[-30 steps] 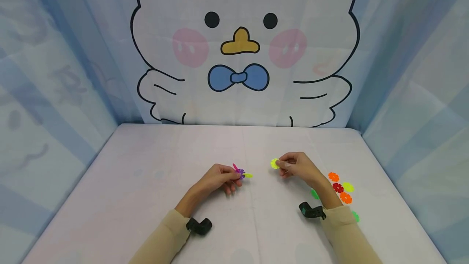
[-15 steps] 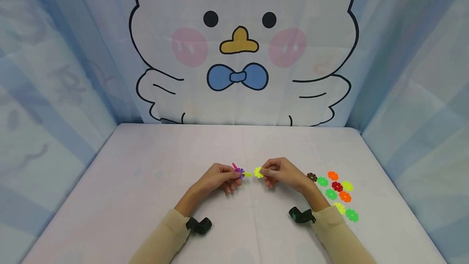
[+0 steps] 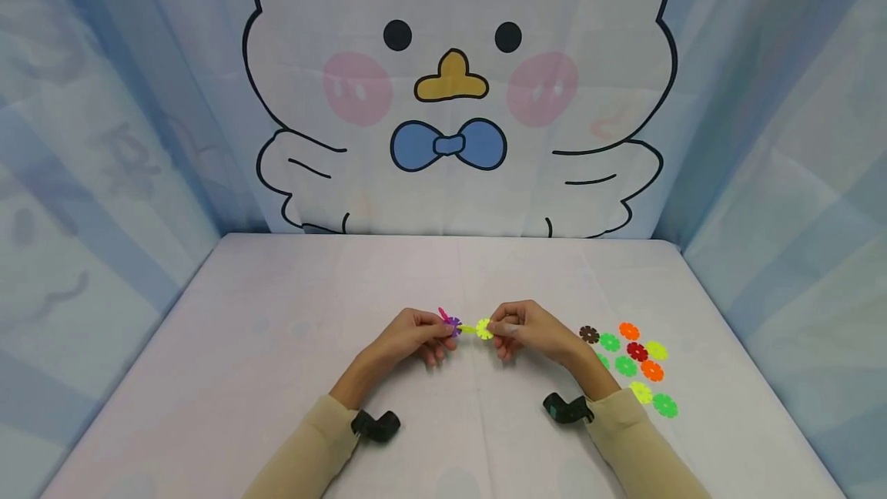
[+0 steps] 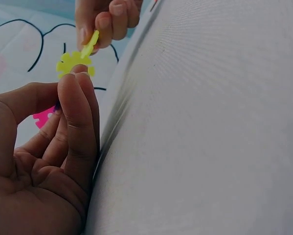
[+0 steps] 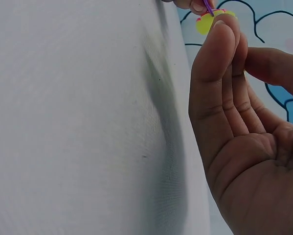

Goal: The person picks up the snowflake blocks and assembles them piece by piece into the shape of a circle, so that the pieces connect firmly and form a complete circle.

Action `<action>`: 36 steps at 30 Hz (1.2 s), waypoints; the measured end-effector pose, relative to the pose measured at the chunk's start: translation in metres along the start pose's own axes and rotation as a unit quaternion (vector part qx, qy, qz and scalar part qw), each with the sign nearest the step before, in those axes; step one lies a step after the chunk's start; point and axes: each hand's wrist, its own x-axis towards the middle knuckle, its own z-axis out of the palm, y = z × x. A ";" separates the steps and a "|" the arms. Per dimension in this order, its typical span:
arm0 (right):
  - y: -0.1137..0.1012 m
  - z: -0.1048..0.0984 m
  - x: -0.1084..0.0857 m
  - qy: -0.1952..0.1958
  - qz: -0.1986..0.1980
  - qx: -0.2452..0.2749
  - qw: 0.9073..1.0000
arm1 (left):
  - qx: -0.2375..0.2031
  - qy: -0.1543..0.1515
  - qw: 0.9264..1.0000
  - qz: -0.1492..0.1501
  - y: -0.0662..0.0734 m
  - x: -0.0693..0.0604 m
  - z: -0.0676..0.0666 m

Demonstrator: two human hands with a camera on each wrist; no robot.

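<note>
Between thumb and fingers, my left hand (image 3: 414, 333) pinches a purple notched plastic disc (image 3: 454, 326). A pink disc (image 3: 443, 315) and a yellow disc (image 4: 70, 63) are joined to it, the yellow one pointing right. My right hand (image 3: 532, 328) pinches another yellow notched disc (image 3: 483, 329) by its right edge. In the left wrist view, that second yellow disc meets the rim of the joined one at an angle; whether their slots interlock I cannot tell. Fingers hide most of the purple disc in the left wrist view. Both hands are held just over the white table.
Several loose notched discs lie on the table (image 3: 333, 283) at the right: a brown disc (image 3: 589, 334), a red disc (image 3: 637, 351), and orange, green and yellow ones. One green disc is partly covered by the right forearm. Printed curtains stand behind and at both sides.
My right hand has moved left and slightly toward me, bringing its yellow disc up against the joined yellow disc. The left hand has stayed in place. More loose discs have come into sight.
</note>
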 end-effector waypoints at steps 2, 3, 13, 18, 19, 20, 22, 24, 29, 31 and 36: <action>0.000 0.000 0.000 -0.003 0.000 0.001 1.000 | 0.000 0.000 1.000 0.000 0.001 0.000 0.000; 0.000 0.000 0.000 -0.004 0.000 0.002 1.000 | 0.000 0.001 1.000 0.000 0.001 0.000 0.000; 0.001 0.000 0.001 -0.017 -0.002 0.016 1.000 | -0.001 0.004 1.000 -0.003 0.004 -0.001 0.002; 0.001 0.003 0.001 -0.031 -0.004 0.028 0.999 | -0.003 0.005 1.000 -0.004 0.004 -0.002 0.002; 0.001 0.003 0.001 -0.032 -0.004 0.029 0.999 | -0.004 0.005 1.000 -0.004 0.004 -0.002 0.002; 0.001 0.003 0.001 -0.032 -0.005 0.030 0.999 | -0.003 0.005 1.000 -0.004 0.004 -0.002 0.002; 0.001 0.004 0.001 -0.032 -0.004 0.032 0.999 | -0.003 0.004 1.000 -0.003 0.003 -0.003 0.001; 0.001 0.004 0.001 -0.031 -0.003 0.034 0.999 | -0.003 0.004 1.000 -0.002 0.002 -0.003 0.001; 0.001 0.007 0.002 -0.029 -0.002 0.039 0.999 | -0.007 0.002 1.000 -0.003 0.002 -0.002 0.001; 0.001 0.007 0.002 -0.028 -0.004 0.036 0.999 | -0.010 0.000 1.000 -0.002 0.002 -0.001 0.001; 0.002 0.009 0.002 -0.029 -0.016 0.028 0.999 | -0.011 -0.005 1.000 0.007 0.001 -0.001 0.000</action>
